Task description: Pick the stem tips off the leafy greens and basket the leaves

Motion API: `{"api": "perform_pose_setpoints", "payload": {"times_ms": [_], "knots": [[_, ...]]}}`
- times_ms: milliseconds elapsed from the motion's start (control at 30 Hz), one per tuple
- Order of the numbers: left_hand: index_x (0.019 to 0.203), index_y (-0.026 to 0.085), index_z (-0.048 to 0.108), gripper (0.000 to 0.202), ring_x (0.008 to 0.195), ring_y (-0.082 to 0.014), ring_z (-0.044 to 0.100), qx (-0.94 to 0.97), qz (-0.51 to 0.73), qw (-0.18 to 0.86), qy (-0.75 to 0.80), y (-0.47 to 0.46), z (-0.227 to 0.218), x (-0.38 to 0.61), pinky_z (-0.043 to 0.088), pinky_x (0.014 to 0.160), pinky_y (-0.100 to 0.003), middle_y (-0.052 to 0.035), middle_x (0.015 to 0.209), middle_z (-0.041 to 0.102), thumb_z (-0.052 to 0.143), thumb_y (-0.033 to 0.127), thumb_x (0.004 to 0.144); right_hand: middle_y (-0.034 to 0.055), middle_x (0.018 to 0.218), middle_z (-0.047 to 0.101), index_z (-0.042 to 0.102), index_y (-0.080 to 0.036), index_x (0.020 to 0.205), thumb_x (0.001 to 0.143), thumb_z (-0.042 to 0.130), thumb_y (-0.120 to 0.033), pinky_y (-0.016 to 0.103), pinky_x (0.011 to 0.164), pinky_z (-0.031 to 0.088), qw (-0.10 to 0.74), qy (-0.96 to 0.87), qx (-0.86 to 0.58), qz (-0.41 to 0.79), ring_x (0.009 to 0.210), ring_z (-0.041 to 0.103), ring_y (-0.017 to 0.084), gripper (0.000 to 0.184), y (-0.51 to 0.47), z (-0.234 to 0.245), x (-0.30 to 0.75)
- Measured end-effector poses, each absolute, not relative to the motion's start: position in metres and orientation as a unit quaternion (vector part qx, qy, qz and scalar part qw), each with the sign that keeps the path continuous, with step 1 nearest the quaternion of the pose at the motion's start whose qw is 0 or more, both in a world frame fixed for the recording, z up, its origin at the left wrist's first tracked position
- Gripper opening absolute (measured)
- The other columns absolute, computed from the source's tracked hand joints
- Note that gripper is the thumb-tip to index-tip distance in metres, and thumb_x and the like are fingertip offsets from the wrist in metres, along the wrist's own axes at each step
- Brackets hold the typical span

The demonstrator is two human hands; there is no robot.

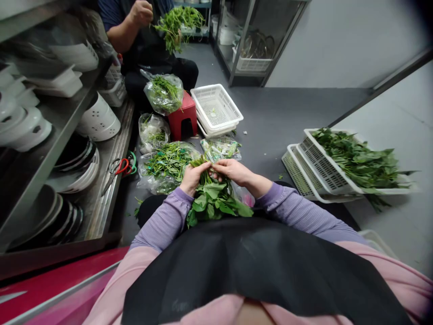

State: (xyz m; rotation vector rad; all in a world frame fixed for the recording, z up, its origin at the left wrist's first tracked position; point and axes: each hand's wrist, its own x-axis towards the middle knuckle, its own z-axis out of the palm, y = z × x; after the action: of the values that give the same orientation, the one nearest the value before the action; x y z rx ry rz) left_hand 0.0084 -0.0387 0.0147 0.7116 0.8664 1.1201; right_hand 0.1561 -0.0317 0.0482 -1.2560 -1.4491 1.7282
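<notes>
A bunch of leafy green vegetable [214,198] lies over my lap, stems pointing away from me. My left hand [193,177] is wrapped round the stem end of the bunch. My right hand [232,169] pinches the stems from the other side, fingers closed, touching the left hand. Just beyond my hands, plastic bags of greens [167,164] lie on the grey floor. Both my sleeves are purple-striped, and a black apron covers my lap.
White slotted trays [306,174] at the right hold picked leaves [355,158]. An empty white basket [216,108] and a red stool [182,115] stand ahead. A seated person's hand [141,12] holds greens. Steel shelves at left carry bowls and red-handled scissors [118,168].
</notes>
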Motion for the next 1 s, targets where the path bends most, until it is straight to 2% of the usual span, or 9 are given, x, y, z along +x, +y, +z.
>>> {"api": "perform_pose_setpoints", "payload": {"times_ms": [100,333,500,633,800,1000], "knots": [[0.069,0.009,0.063,0.029,0.049,-0.0128,0.056,0.317,0.500,0.706,0.389,-0.037,0.012,0.007,0.045,0.054,-0.028,-0.0026,0.054,0.060,0.074,0.034,0.059,0.0003,0.059,0.060,0.062,-0.013,0.073,0.069,0.063,-0.051,0.018,0.044,0.039,0.289,-0.495,-0.435,0.694,0.045,0.048,0.005,0.038,-0.033,0.048,0.158],[0.073,0.010,0.062,0.029,0.053,-0.0123,0.058,0.363,0.518,0.687,0.357,-0.038,0.014,0.007,0.046,0.056,-0.026,-0.0023,0.060,0.062,0.074,0.033,0.060,0.0004,0.061,0.062,0.059,-0.013,0.073,0.066,0.068,-0.045,0.018,0.042,0.038,0.320,-0.426,-0.443,0.721,0.043,0.049,0.006,0.034,-0.039,0.047,0.158],[0.074,0.012,0.060,0.027,0.049,-0.0102,0.055,0.364,0.528,0.679,0.358,-0.038,0.013,0.007,0.044,0.050,-0.023,0.0004,0.057,0.059,0.072,0.033,0.062,0.0010,0.061,0.063,0.055,-0.014,0.073,0.072,0.063,-0.036,0.018,0.044,0.040,0.327,-0.451,-0.469,0.685,0.043,0.050,0.006,0.024,-0.045,0.051,0.154],[0.075,0.013,0.059,0.026,0.051,-0.0104,0.057,0.351,0.541,0.681,0.348,-0.036,0.015,0.002,0.047,0.053,-0.024,0.0010,0.061,0.060,0.074,0.029,0.060,-0.0004,0.061,0.062,0.054,-0.016,0.079,0.074,0.056,-0.023,0.021,0.051,0.044,0.332,-0.438,-0.478,0.685,0.050,0.054,0.008,0.009,-0.040,0.054,0.156],[0.074,0.014,0.058,0.028,0.053,-0.0116,0.059,0.327,0.550,0.690,0.340,-0.030,0.018,-0.006,0.048,0.053,-0.025,0.0004,0.068,0.061,0.075,0.028,0.056,-0.0016,0.069,0.060,0.053,-0.015,0.071,0.067,0.050,-0.011,0.020,0.059,0.042,0.383,-0.512,-0.500,0.584,0.059,0.053,0.007,0.007,-0.026,0.053,0.178],[0.073,0.016,0.055,0.029,0.057,-0.0116,0.059,0.355,0.546,0.704,0.284,-0.029,0.017,-0.013,0.047,0.057,-0.027,0.0001,0.074,0.060,0.074,0.028,0.056,-0.0040,0.059,0.046,0.049,-0.016,0.064,0.064,0.046,-0.015,0.021,0.054,0.034,0.433,-0.591,-0.472,0.490,0.053,0.040,0.007,0.003,-0.029,0.052,0.204]]}}
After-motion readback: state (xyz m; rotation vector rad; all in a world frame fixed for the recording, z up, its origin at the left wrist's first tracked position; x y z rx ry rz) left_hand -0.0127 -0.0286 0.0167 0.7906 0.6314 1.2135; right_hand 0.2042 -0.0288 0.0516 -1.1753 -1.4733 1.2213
